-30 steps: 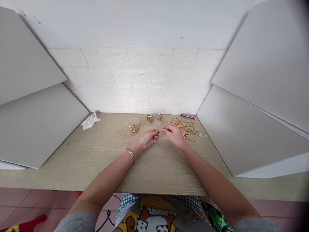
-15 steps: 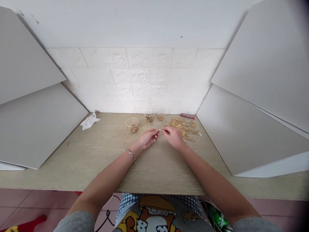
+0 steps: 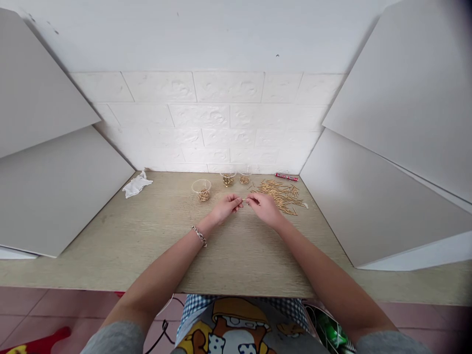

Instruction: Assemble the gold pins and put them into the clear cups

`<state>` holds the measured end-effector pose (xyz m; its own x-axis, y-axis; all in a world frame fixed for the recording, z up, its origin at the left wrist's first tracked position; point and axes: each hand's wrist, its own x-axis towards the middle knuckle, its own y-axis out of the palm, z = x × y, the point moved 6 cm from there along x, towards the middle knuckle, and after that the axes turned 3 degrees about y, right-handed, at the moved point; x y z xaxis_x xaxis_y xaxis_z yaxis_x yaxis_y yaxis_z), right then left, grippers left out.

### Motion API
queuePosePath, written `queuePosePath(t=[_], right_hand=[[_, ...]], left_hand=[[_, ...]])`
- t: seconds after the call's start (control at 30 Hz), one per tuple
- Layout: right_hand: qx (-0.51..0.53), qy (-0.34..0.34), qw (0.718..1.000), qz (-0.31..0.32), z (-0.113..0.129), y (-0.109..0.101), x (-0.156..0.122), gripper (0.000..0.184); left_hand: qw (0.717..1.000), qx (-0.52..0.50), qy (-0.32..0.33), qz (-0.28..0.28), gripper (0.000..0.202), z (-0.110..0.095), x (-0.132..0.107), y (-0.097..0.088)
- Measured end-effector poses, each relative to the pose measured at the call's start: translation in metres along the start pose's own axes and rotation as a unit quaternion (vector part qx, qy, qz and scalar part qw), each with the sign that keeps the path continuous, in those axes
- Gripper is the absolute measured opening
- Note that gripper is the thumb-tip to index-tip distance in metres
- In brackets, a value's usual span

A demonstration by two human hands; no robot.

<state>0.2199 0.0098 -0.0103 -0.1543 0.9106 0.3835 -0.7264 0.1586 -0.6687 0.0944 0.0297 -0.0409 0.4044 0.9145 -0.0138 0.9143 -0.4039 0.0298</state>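
My left hand [image 3: 227,206] and my right hand [image 3: 262,206] meet fingertip to fingertip over the middle of the wooden table [image 3: 155,236]. Both are pinched on one thin golden pin [image 3: 244,199] held between them. The left wrist wears a beaded bracelet [image 3: 199,235]. Just right of my right hand lies a loose pile of golden pins [image 3: 282,192]. A clear plastic cup [image 3: 202,189] with small golden parts stands left of my left hand.
Two more small clear cups [image 3: 227,178] [image 3: 244,176] with golden bits stand by the white brick wall. A red pen-like object [image 3: 286,177] lies at the back right, a crumpled white cloth [image 3: 137,185] at the back left. Grey panels [image 3: 59,191] flank the table.
My left hand has turned over, its fingers now curling down onto the pin. The right hand has barely moved.
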Motion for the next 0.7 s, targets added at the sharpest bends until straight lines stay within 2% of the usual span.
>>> queuePosePath(t=[0.1,0.23,0.4,0.47,0.6,0.7], right_hand=[[0.026,0.033,0.999,-0.027,-0.004,0.003,0.0,0.014],[-0.023,0.004,0.998,-0.053,0.003,0.005,-0.002,0.016],[-0.06,-0.039,0.997,0.001,0.009,0.003,-0.002,0.018],[-0.039,-0.016,0.999,0.03,0.005,0.0,0.0,0.017],[0.064,0.076,0.993,0.065,-0.006,0.001,0.001,0.015],[0.105,0.103,0.988,0.04,-0.007,0.004,-0.001,0.015]], left_hand=[[1.0,-0.001,0.011,-0.005,0.025,0.001,0.001,0.0],[0.998,0.047,0.02,-0.022,0.023,0.001,0.003,-0.002],[0.99,0.135,0.019,-0.024,0.021,-0.001,0.004,-0.004],[0.99,0.141,0.019,-0.009,0.02,-0.002,0.003,-0.003],[0.994,0.11,0.017,0.02,0.019,-0.004,0.003,-0.001],[0.994,0.104,0.027,0.017,0.019,-0.004,0.003,-0.002]])
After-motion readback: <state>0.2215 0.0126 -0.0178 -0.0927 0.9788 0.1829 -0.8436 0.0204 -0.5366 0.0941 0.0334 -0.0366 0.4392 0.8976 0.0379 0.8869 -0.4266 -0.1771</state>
